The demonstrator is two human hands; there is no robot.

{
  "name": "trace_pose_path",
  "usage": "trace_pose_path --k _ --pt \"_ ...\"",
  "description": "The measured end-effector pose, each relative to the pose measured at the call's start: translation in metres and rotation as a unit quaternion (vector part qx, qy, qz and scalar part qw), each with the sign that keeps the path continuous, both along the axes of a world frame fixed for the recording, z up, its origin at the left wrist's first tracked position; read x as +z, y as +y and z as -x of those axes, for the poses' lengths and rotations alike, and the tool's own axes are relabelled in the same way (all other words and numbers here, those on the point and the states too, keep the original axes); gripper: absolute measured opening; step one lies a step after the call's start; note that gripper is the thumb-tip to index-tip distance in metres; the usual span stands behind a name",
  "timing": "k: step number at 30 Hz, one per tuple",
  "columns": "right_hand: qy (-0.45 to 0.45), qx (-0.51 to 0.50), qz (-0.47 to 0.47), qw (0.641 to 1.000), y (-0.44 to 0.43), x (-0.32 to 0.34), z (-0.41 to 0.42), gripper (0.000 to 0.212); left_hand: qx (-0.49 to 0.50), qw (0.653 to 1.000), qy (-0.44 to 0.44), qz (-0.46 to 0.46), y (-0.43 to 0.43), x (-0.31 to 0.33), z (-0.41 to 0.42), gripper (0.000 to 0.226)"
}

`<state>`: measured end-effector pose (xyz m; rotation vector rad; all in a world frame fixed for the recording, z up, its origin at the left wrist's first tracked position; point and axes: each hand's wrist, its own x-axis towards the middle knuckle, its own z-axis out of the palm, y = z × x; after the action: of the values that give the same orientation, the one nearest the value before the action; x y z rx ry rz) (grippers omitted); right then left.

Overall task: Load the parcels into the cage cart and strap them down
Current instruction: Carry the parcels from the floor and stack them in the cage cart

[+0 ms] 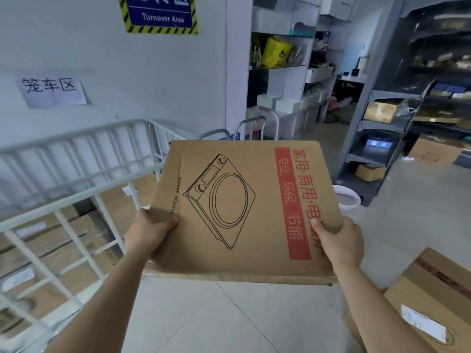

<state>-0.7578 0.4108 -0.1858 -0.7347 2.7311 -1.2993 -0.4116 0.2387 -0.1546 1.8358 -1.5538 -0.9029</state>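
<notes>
The person held one flat cardboard box (244, 210) in front of the body, clear of the floor (204, 314). The left hand (147, 231) grasped the box's left edge, thumb on top. The right hand (340, 242) grasped the right near corner, thumb pressed on the red printed band. The box face carried a line drawing of a cooker and red characters.

The cart (76, 174), a white barred cage, stood to the left, just beside the box. Several parcels (58, 240) lay stacked inside it, visible through the bars. No strap could be made out on them.

A second carton (433, 301) with a white label rested on the floor at lower right. A blue sign (160, 14) reading "Turnover Area" hung on the wall above the cart. Shelving (397, 118) with cartons stood at the right.
</notes>
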Motion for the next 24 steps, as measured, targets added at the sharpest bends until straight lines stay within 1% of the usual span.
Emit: trace_pose_path --k 3,6,8,11,16,24 --pt "-0.002 0.040 0.002 0.999 -0.044 0.001 0.008 0.080 0.039 0.999 -0.002 0.007 -0.016 0.004 -0.005 0.077" --pt "0.005 0.074 -0.002 0.997 -0.084 0.009 0.017 0.083 0.075 0.997 0.001 0.012 -0.027 0.010 -0.006 0.069" --pt "0.015 0.103 -0.004 0.995 -0.109 0.017 0.022 0.079 0.097 0.995 -0.004 0.020 -0.033 0.013 -0.005 0.067" --pt "0.020 0.136 0.000 0.990 -0.144 0.027 0.026 0.074 0.124 0.992 0.004 0.024 -0.039 0.017 -0.008 0.073" --pt "0.021 0.187 0.004 0.982 -0.201 0.039 0.020 0.066 0.175 0.984 0.014 0.025 -0.053 0.029 -0.020 0.072" --pt "0.019 0.247 0.025 0.969 -0.305 0.052 -0.011 0.065 0.228 0.973 0.011 0.043 -0.114 0.042 -0.050 0.056"
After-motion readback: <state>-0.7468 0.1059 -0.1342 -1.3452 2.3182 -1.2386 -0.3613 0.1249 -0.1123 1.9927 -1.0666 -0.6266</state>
